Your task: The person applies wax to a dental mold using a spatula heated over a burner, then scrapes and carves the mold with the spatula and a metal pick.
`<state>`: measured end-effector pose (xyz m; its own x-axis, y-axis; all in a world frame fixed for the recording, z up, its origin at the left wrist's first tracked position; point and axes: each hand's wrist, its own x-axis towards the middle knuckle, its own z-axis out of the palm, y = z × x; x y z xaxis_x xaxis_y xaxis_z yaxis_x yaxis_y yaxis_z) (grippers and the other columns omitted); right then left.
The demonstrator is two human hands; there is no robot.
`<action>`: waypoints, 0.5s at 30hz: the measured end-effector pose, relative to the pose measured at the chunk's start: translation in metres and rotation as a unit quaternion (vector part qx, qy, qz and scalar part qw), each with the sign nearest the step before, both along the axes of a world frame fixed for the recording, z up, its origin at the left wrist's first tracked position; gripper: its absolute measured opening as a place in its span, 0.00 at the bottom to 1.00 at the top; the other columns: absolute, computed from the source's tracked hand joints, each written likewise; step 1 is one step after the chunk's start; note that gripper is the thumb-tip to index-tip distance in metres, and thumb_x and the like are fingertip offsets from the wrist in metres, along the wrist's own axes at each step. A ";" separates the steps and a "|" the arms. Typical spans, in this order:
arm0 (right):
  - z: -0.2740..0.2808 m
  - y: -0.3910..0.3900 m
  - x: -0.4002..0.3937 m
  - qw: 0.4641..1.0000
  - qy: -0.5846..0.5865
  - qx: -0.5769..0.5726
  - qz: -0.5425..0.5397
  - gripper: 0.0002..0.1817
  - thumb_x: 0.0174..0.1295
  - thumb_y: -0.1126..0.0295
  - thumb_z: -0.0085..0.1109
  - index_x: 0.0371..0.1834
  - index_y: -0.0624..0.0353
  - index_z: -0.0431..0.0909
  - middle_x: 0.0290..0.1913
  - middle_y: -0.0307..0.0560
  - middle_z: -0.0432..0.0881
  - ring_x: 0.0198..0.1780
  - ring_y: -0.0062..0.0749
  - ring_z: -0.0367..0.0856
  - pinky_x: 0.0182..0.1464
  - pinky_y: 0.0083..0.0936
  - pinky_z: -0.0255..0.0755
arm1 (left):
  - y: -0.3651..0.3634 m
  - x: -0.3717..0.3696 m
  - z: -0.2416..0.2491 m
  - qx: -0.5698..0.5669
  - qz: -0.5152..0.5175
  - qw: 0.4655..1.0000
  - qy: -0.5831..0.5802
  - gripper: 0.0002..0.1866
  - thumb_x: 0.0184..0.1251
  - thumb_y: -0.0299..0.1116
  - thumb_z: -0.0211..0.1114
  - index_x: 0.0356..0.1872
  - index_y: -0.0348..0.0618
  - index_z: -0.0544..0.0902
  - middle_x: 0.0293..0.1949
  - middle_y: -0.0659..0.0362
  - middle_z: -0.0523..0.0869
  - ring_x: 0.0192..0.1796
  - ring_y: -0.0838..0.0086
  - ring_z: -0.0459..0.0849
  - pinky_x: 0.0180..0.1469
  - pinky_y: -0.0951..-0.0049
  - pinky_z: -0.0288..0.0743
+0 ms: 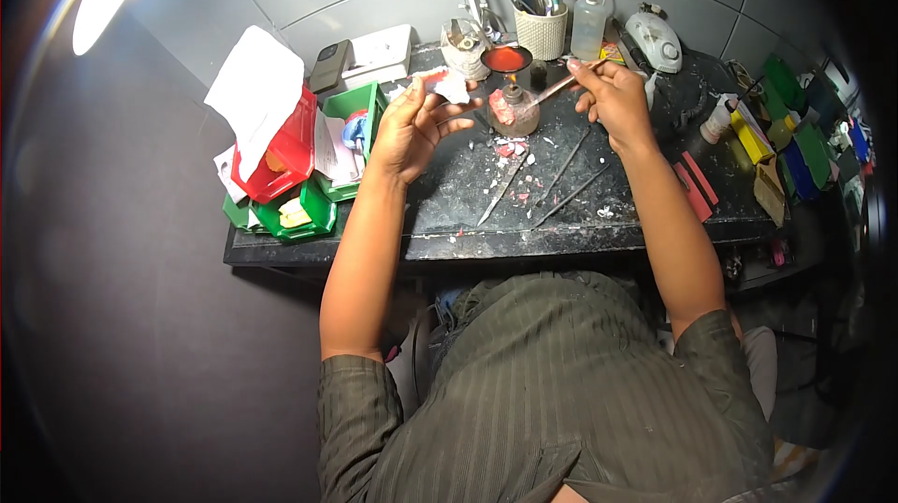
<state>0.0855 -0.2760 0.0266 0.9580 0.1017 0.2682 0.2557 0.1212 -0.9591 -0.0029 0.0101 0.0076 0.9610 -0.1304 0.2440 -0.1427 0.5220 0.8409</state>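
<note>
My left hand (416, 127) holds a white piece with some red on it (447, 85) between thumb and fingers, left of the burner. In my right hand (613, 101) is a thin tool (558, 87), pinched and slanting down to the left, its tip close to the burner. The glass burner (514, 116) has a small flame at its top and a pink lump on its side. Just above the flame sits a round dark pan (506, 58) with red material in it.
Green and red bins (292, 143) with papers stand at the left. Several thin tools (564, 166) and white scraps lie on the dark bench (449, 246). Behind are a brush cup (541, 33), a bottle (587, 28) and a phone (329, 67). Pink strips (693, 187) lie right.
</note>
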 end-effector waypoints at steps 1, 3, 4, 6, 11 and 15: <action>-0.004 0.000 0.004 0.998 0.024 -0.058 0.013 0.15 0.65 0.61 0.71 0.35 0.64 0.83 0.29 0.44 0.85 0.19 0.18 0.77 0.19 0.14 0.64 | 0.000 0.000 -0.001 0.000 0.000 1.000 0.000 0.27 0.78 0.50 0.57 0.66 0.39 0.73 0.60 0.46 0.82 0.62 0.49 0.83 0.58 0.53 0.81; -0.005 0.001 0.002 0.987 0.050 -0.147 0.031 0.18 0.63 0.59 0.72 0.26 0.63 0.81 0.24 0.45 0.83 0.17 0.19 0.75 0.18 0.17 0.64 | -0.005 0.002 -0.001 0.143 0.111 0.982 -0.052 0.23 0.74 0.36 0.64 0.65 0.40 0.73 0.55 0.49 0.83 0.60 0.55 0.84 0.57 0.60 0.81; -0.007 0.000 0.005 0.987 0.050 -0.146 0.030 0.18 0.63 0.59 0.72 0.26 0.63 0.81 0.24 0.45 0.83 0.17 0.19 0.75 0.18 0.17 0.64 | -0.010 0.002 0.001 0.213 0.165 0.960 -0.078 0.24 0.71 0.29 0.67 0.65 0.40 0.73 0.53 0.51 0.84 0.59 0.58 0.84 0.57 0.64 0.82; -0.016 0.000 0.013 0.952 0.077 -0.290 0.065 0.19 0.60 0.58 0.74 0.23 0.63 0.81 0.20 0.43 0.82 0.17 0.21 0.76 0.20 0.22 0.66 | -0.018 0.003 -0.004 0.219 0.202 0.952 -0.070 0.29 0.64 0.19 0.71 0.65 0.39 0.72 0.56 0.52 0.82 0.60 0.63 0.83 0.60 0.67 0.79; -0.016 0.002 0.014 0.900 0.027 -0.436 0.009 0.21 0.56 0.57 0.77 0.30 0.66 0.82 0.22 0.45 0.82 0.23 0.30 0.81 0.28 0.29 0.76 | -0.024 -0.001 -0.001 0.429 0.361 0.803 -0.200 0.33 0.56 0.21 0.77 0.64 0.40 0.74 0.60 0.53 0.74 0.66 0.65 0.77 0.68 0.64 0.74; -0.011 0.010 -0.003 0.842 -0.163 -0.514 -0.031 0.37 0.48 0.54 0.81 0.54 0.70 0.78 0.47 0.57 0.83 0.52 0.47 0.84 0.57 0.38 0.76 | -0.019 -0.003 0.005 0.475 0.371 0.762 -0.238 0.34 0.54 0.20 0.76 0.64 0.39 0.74 0.61 0.54 0.74 0.67 0.64 0.77 0.68 0.62 0.75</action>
